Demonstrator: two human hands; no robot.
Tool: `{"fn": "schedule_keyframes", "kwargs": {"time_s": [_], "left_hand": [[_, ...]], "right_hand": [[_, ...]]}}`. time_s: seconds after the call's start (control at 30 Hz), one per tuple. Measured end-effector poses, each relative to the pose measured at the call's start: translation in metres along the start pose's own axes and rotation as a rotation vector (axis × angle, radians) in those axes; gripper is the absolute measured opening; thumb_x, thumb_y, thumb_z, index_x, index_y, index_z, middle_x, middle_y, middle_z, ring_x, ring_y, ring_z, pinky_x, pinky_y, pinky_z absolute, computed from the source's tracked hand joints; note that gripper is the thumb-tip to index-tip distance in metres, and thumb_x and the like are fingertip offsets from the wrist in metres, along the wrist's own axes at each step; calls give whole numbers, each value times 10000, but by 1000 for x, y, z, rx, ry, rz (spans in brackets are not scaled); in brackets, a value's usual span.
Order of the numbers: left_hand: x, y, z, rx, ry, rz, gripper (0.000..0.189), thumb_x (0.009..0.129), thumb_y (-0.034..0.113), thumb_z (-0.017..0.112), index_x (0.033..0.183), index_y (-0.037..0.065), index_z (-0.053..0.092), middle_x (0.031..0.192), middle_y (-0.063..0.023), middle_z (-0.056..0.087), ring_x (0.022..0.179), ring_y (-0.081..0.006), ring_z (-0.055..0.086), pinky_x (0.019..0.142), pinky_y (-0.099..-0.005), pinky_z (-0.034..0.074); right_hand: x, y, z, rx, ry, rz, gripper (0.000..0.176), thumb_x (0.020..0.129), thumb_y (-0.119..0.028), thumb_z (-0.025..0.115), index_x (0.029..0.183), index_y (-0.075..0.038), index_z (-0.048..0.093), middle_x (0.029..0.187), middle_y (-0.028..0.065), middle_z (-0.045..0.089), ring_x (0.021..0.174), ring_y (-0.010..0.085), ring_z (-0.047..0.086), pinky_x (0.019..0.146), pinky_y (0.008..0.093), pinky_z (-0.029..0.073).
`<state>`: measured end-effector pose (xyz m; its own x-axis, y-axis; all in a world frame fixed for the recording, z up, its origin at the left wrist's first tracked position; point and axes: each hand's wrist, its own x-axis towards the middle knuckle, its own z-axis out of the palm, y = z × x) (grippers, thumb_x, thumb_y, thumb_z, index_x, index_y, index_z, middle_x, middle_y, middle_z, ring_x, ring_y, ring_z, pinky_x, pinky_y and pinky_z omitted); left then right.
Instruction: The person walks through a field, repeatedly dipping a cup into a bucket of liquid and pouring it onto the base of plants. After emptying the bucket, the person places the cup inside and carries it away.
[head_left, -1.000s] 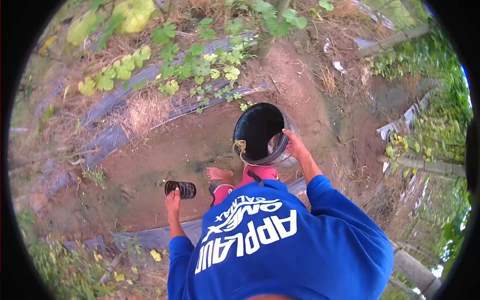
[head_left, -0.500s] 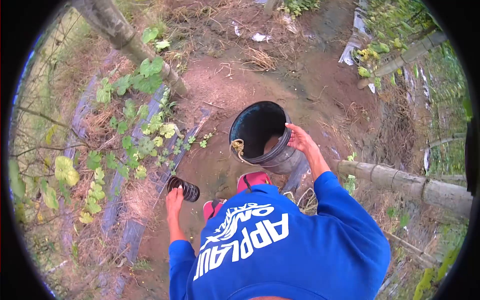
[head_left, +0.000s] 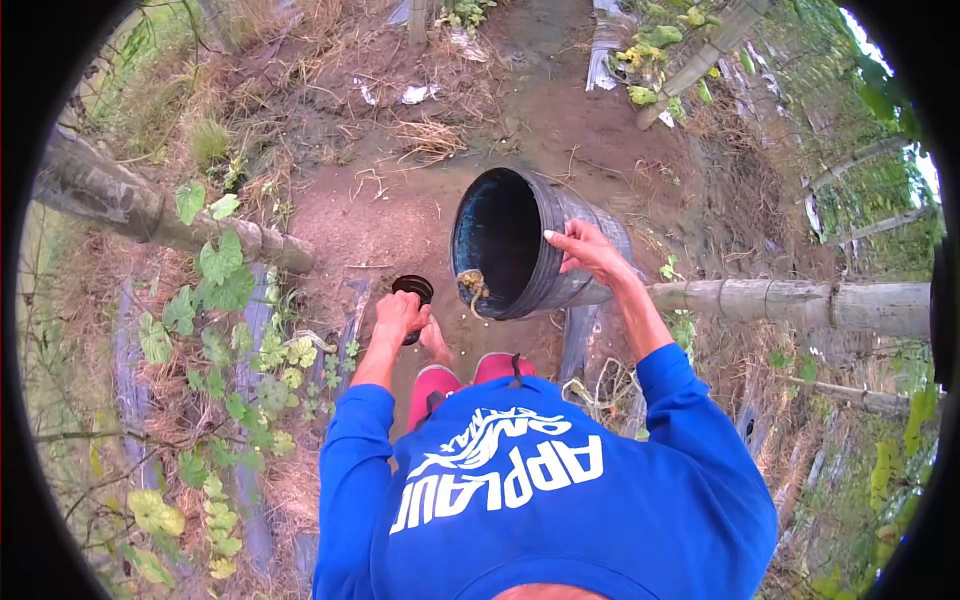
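My left hand (head_left: 398,318) is closed on a small dark ribbed cup (head_left: 418,288), its round mouth facing up and away from me. Just right of it is a large black bucket (head_left: 585,215), tipped onto its side with the mouth towards the left. The fingers of my right hand (head_left: 590,252) grip the bucket at its right rim and outer wall. A knotted rope (head_left: 473,286) hangs at the near edge of the mouth. The bucket's inside is dark, with bluish stains on the wall, and its depth cannot be seen.
Bamboo poles (head_left: 790,300) stand to the right, and another bamboo post (head_left: 180,222) leans at the left. Leafy vines (head_left: 225,275) grow along plastic-covered strips. Dry straw (head_left: 430,140) and white scraps (head_left: 420,94) lie on the muddy ground ahead. My bare lower legs and red shorts show below.
The bucket has tipped over further, its mouth turning left. My left hand has brought the cup right and forward, closer to the bucket. The view has swung to the right.
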<state>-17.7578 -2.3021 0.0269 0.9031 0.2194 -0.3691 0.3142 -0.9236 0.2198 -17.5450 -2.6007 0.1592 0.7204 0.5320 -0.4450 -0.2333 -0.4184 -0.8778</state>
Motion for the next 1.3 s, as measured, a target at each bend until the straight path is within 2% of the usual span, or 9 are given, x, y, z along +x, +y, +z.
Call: {"fn": "schedule_keyframes", "kwargs": {"time_s": [0.27,0.5,0.6,0.7,0.77,0.87,0.9,1.03,1.3], "left_hand": [[114,-3,-16,159,-59,166,228,701,259,680,889,161,763,919,-84,736,880,-250,722,667,-367,577],[157,-35,-8,189,-21,244,183,701,249,711,852,162,766,872,-68,733,857,-273,719,660,-378,571],[160,-38,-18,269,-100,312,172,751,260,693,877,167,764,878,-58,733,856,-265,715,652,-385,562],[189,-49,13,256,-12,358,163,808,275,651,874,175,763,890,-52,733,874,-259,714,656,-381,560],[214,-52,28,277,-62,366,197,864,298,608,934,184,753,918,-46,735,892,-280,710,692,-378,558],[271,-72,100,-1394,-11,670,391,939,354,515,1292,195,568,1261,-90,628,1137,-279,621,879,-389,535],[274,-69,94,-1631,-32,718,404,937,358,517,1307,197,546,1279,-91,609,1150,-279,610,888,-389,531],[289,-66,55,-1275,27,709,472,929,371,524,1365,202,460,1353,-98,536,1203,-276,567,927,-389,513],[324,-68,-21,-952,180,649,623,916,394,536,1467,210,309,1481,-110,408,1296,-271,492,993,-389,482]], "right_hand": [[38,-48,17,-40,51,86,414,863,-426,710,920,-53,541,798,27,541,698,125,583,630,302,537],[86,-98,70,-174,101,122,441,846,-429,724,879,-47,507,810,35,542,726,116,573,586,288,527],[92,-124,104,-231,61,152,438,833,-410,746,928,-52,514,814,14,538,729,102,568,620,278,524],[97,-149,137,-147,7,142,527,815,-430,756,1053,-18,526,900,28,528,799,100,547,649,288,519],[105,-157,149,-28,-91,139,646,811,-473,744,1171,12,515,963,39,523,876,109,533,734,301,492],[109,-181,163,49,-106,118,706,803,-514,727,1212,19,509,1057,77,532,996,142,523,825,345,472],[114,-184,165,38,-150,117,735,799,-526,722,1233,24,500,1109,102,527,1053,168,510,861,369,459],[133,-202,157,56,-244,110,817,790,-537,718,1302,44,458,1235,165,502,1170,235,476,929,417,429],[215,-188,109,262,-342,77,789,786,-526,729,1262,46,467,1220,158,497,1153,242,466,931,430,420]]}}
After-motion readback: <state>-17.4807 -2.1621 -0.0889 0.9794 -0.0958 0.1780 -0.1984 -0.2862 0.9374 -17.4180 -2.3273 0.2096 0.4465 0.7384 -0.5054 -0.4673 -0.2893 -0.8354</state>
